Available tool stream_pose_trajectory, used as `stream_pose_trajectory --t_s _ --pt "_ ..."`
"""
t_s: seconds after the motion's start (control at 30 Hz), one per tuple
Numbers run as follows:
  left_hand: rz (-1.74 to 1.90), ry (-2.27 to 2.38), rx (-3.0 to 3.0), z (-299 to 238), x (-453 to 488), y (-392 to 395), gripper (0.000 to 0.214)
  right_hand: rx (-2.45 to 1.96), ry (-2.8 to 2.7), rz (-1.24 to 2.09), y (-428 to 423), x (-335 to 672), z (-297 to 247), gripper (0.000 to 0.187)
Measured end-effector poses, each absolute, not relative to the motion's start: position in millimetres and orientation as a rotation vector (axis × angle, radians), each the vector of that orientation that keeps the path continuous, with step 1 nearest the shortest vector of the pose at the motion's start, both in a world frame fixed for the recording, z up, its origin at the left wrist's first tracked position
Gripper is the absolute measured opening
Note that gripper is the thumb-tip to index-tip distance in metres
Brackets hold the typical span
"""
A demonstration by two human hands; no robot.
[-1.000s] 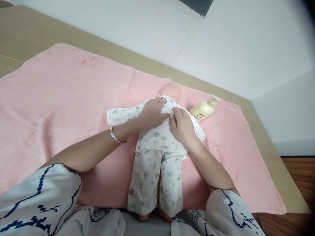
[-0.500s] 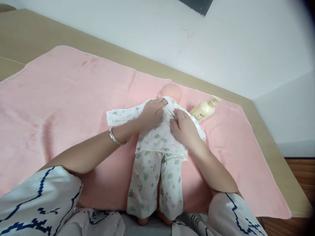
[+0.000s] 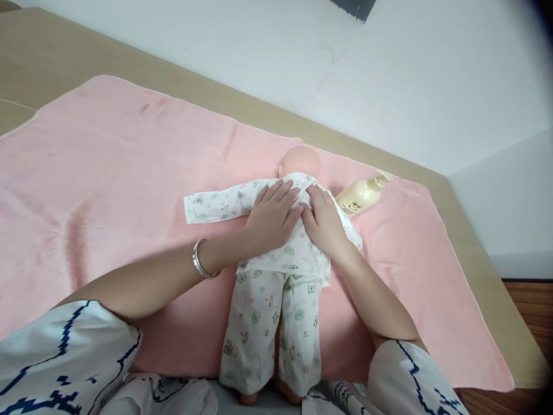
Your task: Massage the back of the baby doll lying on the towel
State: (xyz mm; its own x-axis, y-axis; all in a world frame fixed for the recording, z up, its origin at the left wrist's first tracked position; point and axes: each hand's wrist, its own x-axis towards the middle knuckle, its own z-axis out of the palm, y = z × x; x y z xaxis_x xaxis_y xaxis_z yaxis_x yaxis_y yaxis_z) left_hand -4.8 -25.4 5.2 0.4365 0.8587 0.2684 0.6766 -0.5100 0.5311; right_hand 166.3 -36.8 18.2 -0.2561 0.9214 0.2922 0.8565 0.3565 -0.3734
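Note:
A baby doll (image 3: 299,161) lies face down on a pink towel (image 3: 108,173), dressed in a white printed top and trousers (image 3: 268,323). My left hand (image 3: 272,213) lies flat on the doll's upper back, fingers stretched out and together. Beside it, my right hand (image 3: 322,222) rests flat on the right side of the back, fingers extended toward the neck. Both hands touch the top and hold nothing. One empty sleeve (image 3: 213,206) of the top stretches out to the left. A silver bangle (image 3: 199,260) circles my left wrist.
A cream pump bottle (image 3: 360,195) lies on its side on the towel just right of the doll's shoulder. The towel covers a tan surface (image 3: 484,271) that meets a white wall at the back. Wooden floor (image 3: 531,305) shows at the right.
Both hands have gone from gripping the cloth near the doll's neck to lying flat on its back, slightly lower. The left sleeve lies straighter.

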Motion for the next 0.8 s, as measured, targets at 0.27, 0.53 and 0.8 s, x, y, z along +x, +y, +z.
stream_pose_trajectory --t_s 0.27,0.53,0.8 --pt "0.628 1.285 2.355 4.7 -14.1 9.6 0.056 -1.569 -2.115 0.278 -52.7 156.8 22.0 0.046" --pt "0.78 1.429 2.31 -3.2 -2.3 -9.8 0.051 -1.617 -2.088 0.187 -39.6 155.4 4.7 0.058" --pt "0.84 1.398 2.308 -8.5 -5.3 -3.2 0.05 -1.572 -2.099 0.191 -46.0 152.7 3.7 0.061"
